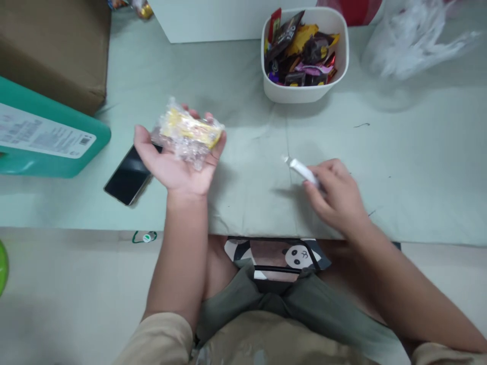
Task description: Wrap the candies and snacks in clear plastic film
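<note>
My left hand [178,170] is turned palm up, fingers curled around a yellow packet in crumpled clear plastic wrap [192,129]. Print on the packet is too blurred to read. Over the table to the right, my right hand [337,192] grips a slim white utility knife [304,171], its short metallic tip pointing up and left. The two hands are well apart. A black smartphone [127,177] lies on the table, partly hidden behind my left hand.
A white bin [304,94] of colourful wrapped snacks stands at the back. Clear plastic bags [414,45] sit at the far right. To the left are a brown cardboard box [57,50] and a teal container [57,162]. A panda-patterned item [270,253] rests on my lap.
</note>
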`<state>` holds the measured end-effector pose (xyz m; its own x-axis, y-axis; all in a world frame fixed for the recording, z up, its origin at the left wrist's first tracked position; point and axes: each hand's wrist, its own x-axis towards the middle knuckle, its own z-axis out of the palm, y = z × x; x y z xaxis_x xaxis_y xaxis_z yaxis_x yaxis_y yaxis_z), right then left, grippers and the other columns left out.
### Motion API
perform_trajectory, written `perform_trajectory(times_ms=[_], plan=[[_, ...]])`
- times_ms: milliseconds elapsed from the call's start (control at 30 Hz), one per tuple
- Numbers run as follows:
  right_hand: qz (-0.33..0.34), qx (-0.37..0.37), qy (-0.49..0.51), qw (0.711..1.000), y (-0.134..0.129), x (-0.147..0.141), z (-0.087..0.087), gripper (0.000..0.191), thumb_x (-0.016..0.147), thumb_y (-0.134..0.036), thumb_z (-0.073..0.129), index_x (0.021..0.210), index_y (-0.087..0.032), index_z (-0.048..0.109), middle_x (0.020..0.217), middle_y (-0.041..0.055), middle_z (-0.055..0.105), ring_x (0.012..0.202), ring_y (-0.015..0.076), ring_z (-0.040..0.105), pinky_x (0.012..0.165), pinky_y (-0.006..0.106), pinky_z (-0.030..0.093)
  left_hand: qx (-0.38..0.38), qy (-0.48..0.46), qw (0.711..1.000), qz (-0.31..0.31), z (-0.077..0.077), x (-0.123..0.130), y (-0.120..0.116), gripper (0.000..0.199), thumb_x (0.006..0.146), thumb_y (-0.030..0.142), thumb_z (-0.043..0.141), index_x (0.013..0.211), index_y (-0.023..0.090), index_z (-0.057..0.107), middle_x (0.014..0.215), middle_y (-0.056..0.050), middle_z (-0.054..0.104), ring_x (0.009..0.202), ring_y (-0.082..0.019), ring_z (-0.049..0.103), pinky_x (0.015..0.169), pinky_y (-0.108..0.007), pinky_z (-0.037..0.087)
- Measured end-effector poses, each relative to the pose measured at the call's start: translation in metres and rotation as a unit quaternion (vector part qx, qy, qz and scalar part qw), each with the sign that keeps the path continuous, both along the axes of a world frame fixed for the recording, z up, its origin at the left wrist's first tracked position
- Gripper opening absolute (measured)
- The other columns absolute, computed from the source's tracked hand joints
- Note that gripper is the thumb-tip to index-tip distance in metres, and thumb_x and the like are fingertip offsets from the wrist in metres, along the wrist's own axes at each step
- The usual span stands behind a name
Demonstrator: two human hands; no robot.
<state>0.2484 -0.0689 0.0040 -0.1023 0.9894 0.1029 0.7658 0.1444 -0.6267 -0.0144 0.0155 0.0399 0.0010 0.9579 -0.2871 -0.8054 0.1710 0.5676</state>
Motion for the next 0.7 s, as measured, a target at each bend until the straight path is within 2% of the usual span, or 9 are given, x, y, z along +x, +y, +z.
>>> perform_trajectory(times_ms=[100, 200, 300, 367, 433, 500, 567, 600, 700], plan=[[-0.097, 0.005, -0.111, 0.989, 0.009, 0.034, -0.004, 0.026, 0.091, -0.035, 0.054, 0.102, -0.020, 0.072, 0.091, 0.0117, 0.061, 0.084, 0.0258, 0.057, 0.070, 0.038, 0.044, -0.007, 0.040, 0.998, -0.049, -0.007, 0.012, -0.004, 0.065, 0.087, 0.073, 0.046, 0.138, 0.035, 0.060, 0.096, -0.003, 0.078, 0.137, -0.034, 0.057, 0.095, -0.049, 0.060], [-0.085, -0.041, -0.142, 0.985, 0.011, 0.057, -0.011, 0.027, 0.088, -0.035, 0.056, 0.104, -0.021, 0.072, 0.083, 0.0088, 0.061, 0.077, 0.0238, 0.054, 0.067, 0.036, 0.042, -0.009, 0.075, 0.993, -0.094, -0.013, 0.025, -0.007, 0.060, 0.081, 0.072, 0.055, 0.122, 0.030, 0.067, 0.101, -0.007, 0.077, 0.124, -0.036, 0.067, 0.086, -0.046, 0.062], [-0.072, -0.057, -0.152, 0.984, 0.010, 0.063, -0.013, 0.033, 0.084, -0.040, 0.061, 0.110, -0.019, 0.069, 0.086, 0.0097, 0.063, 0.078, 0.0249, 0.055, 0.071, 0.038, 0.044, -0.014, 0.084, 0.990, -0.110, -0.018, 0.037, -0.009, 0.057, 0.079, 0.067, 0.060, 0.118, 0.027, 0.068, 0.103, -0.008, 0.078, 0.122, -0.035, 0.068, 0.088, -0.044, 0.062], [-0.111, -0.018, -0.145, 0.983, 0.010, 0.054, -0.009, 0.034, 0.082, -0.044, 0.065, 0.106, -0.019, 0.066, 0.092, 0.0119, 0.064, 0.084, 0.0268, 0.056, 0.076, 0.041, 0.045, -0.015, 0.091, 0.990, -0.104, -0.021, 0.045, -0.010, 0.052, 0.078, 0.062, 0.062, 0.116, 0.027, 0.068, 0.103, -0.007, 0.078, 0.121, -0.033, 0.069, 0.090, -0.041, 0.061], [-0.129, 0.018, -0.082, 0.988, 0.010, 0.036, 0.000, 0.025, 0.083, -0.043, 0.065, 0.095, -0.021, 0.062, 0.091, 0.0107, 0.063, 0.083, 0.0247, 0.056, 0.076, 0.040, 0.046, -0.016, 0.094, 0.990, -0.101, -0.023, 0.055, -0.014, 0.046, 0.078, 0.056, 0.062, 0.114, 0.027, 0.068, 0.102, -0.006, 0.077, 0.118, -0.031, 0.069, 0.091, -0.039, 0.060], [-0.081, 0.018, 0.027, 0.996, 0.010, 0.011, 0.009, 0.017, 0.087, -0.039, 0.061, 0.085, -0.022, 0.055, 0.081, 0.0059, 0.059, 0.073, 0.0190, 0.053, 0.071, 0.034, 0.044, -0.013, 0.091, 0.990, -0.108, -0.026, 0.067, -0.020, 0.042, 0.077, 0.050, 0.063, 0.112, 0.028, 0.066, 0.100, -0.005, 0.076, 0.114, -0.029, 0.070, 0.093, -0.038, 0.058], [-0.016, -0.002, 0.120, 0.993, 0.012, -0.014, 0.014, 0.021, 0.088, -0.039, 0.060, 0.082, -0.022, 0.050, 0.076, 0.0025, 0.056, 0.067, 0.0154, 0.050, 0.067, 0.031, 0.042, -0.007, 0.091, 0.988, -0.121, -0.028, 0.080, -0.028, 0.042, 0.074, 0.044, 0.066, 0.113, 0.029, 0.063, 0.100, -0.003, 0.074, 0.111, -0.027, 0.070, 0.095, -0.038, 0.057], [-0.007, -0.006, 0.147, 0.989, 0.013, -0.024, 0.014, 0.023, 0.087, -0.039, 0.062, 0.081, -0.022, 0.048, 0.076, 0.0016, 0.055, 0.067, 0.0145, 0.049, 0.067, 0.030, 0.041, -0.004, 0.095, 0.987, -0.131, -0.029, 0.085, -0.032, 0.043, 0.073, 0.040, 0.068, 0.115, 0.029, 0.061, 0.100, -0.002, 0.073, 0.109, -0.027, 0.070, 0.096, -0.039, 0.056], [-0.037, -0.018, 0.183, 0.982, 0.019, -0.036, 0.012, 0.024, 0.085, -0.037, 0.063, 0.078, -0.022, 0.045, 0.074, 0.0000, 0.054, 0.066, 0.0131, 0.048, 0.065, 0.028, 0.039, 0.001, 0.098, 0.980, -0.174, -0.033, 0.096, -0.042, 0.052, 0.070, 0.032, 0.074, 0.119, 0.031, 0.055, 0.101, 0.000, 0.070, 0.105, -0.025, 0.071, 0.098, -0.040, 0.054]])
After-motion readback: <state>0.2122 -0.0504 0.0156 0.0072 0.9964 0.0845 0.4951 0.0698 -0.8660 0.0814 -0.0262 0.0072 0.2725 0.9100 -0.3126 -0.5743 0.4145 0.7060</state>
